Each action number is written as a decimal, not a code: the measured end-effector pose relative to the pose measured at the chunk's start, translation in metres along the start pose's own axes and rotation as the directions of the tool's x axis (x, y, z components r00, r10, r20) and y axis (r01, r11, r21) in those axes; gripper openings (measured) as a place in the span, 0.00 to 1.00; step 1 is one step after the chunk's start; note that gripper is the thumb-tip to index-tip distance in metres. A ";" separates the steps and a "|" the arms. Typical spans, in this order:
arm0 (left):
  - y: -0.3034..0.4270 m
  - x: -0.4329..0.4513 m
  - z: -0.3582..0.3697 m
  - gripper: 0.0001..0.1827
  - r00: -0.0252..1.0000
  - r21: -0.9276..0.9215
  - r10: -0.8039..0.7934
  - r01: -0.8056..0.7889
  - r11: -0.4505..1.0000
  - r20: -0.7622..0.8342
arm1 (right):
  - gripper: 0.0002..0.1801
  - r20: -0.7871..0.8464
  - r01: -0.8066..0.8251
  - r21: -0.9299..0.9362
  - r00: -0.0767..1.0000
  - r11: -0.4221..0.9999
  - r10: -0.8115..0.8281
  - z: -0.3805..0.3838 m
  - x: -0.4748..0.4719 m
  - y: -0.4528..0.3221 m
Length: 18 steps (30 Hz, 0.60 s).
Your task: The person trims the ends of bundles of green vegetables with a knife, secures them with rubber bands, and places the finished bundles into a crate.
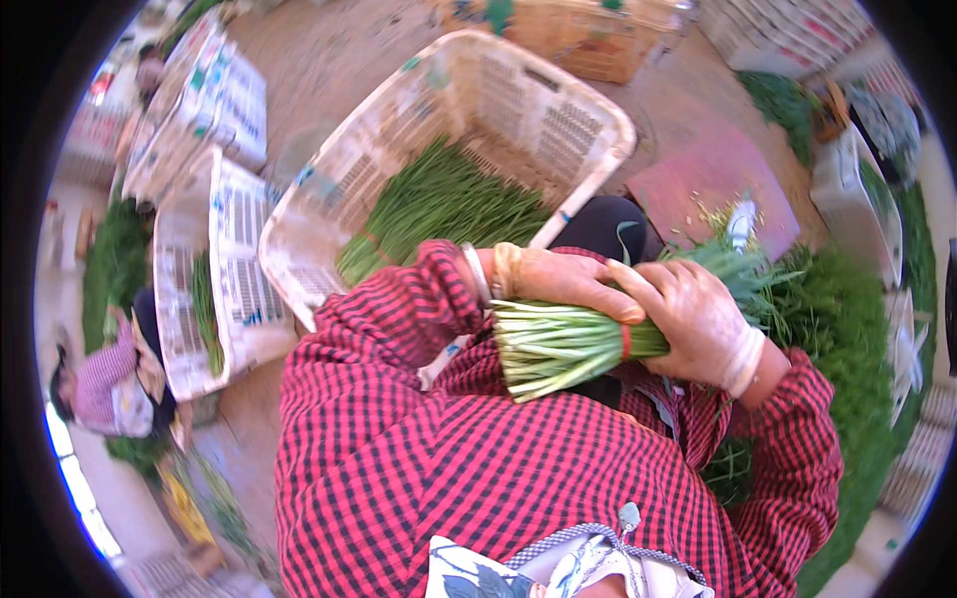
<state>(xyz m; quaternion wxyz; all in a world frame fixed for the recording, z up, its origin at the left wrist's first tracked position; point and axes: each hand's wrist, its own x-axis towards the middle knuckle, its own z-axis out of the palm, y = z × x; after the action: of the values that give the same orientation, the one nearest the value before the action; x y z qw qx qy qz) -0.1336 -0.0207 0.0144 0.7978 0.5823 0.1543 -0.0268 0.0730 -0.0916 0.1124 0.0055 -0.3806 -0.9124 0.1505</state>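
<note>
A bundle of long green vegetable stalks [564,347] lies across my lap, its pale cut ends fanned out to the left. A red band [626,341] circles it. My left hand [557,278], in a thin glove, rests on top of the bundle with the thumb near the band. On the leafy side, my gloved right hand [695,318] grips the stalks from above. The two hands touch at the fingertips. Beyond my left forearm stands a white plastic crate [591,190], with more green stalks [448,205] laid inside.
To the right, loose greens [845,359] form a large heap beside a pink board [718,179] with scraps on it. A second white crate [247,261] stands at left, near a seated person [112,381]. An orange crate [568,37] sits at the far side.
</note>
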 end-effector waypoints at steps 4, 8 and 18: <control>-0.067 -0.001 -0.031 0.23 0.934 -0.359 0.012 -0.149 0.921 -0.358 | 0.54 0.158 -0.082 -0.097 0.983 0.992 0.096 -0.021 0.005 0.006; -0.141 -0.064 -0.105 0.21 0.287 -0.085 0.047 -0.431 0.898 -0.957 | 0.55 0.058 -0.324 -0.297 0.933 0.898 0.356 -0.065 0.017 0.022; -0.279 -0.175 -0.153 0.15 -0.199 -0.102 -0.172 -0.322 0.941 -0.965 | 0.49 -0.266 -0.480 -0.204 0.866 0.853 0.423 -0.097 0.040 0.065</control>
<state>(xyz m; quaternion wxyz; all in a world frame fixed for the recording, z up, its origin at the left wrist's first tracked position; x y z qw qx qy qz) -0.3946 0.0089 -0.2359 0.4644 0.2590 0.6789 0.5063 0.1017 0.0060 0.1829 0.0162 -0.5962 -0.8025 -0.0161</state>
